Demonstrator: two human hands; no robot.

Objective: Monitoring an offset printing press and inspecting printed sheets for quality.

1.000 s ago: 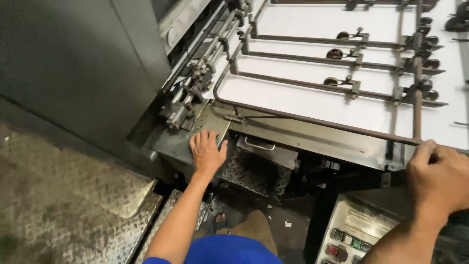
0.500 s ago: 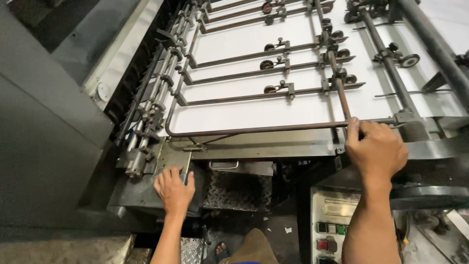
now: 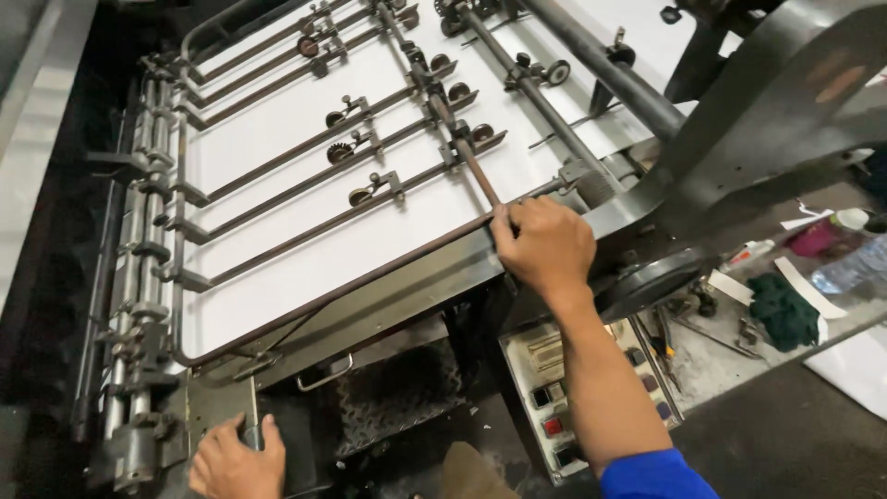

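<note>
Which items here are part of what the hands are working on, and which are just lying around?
In hand:
- right hand gripping the metal frame bar
- left hand on the lower machine plate
- white sheet under the roller rods

Lying about:
- dark green rag
- plastic bottle
- paper scraps
- button panel, untouched

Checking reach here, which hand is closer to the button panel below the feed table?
Right. The right hand grips the rod just above the button panel, its forearm crossing it. The left hand rests far off at the lower left corner.
</note>
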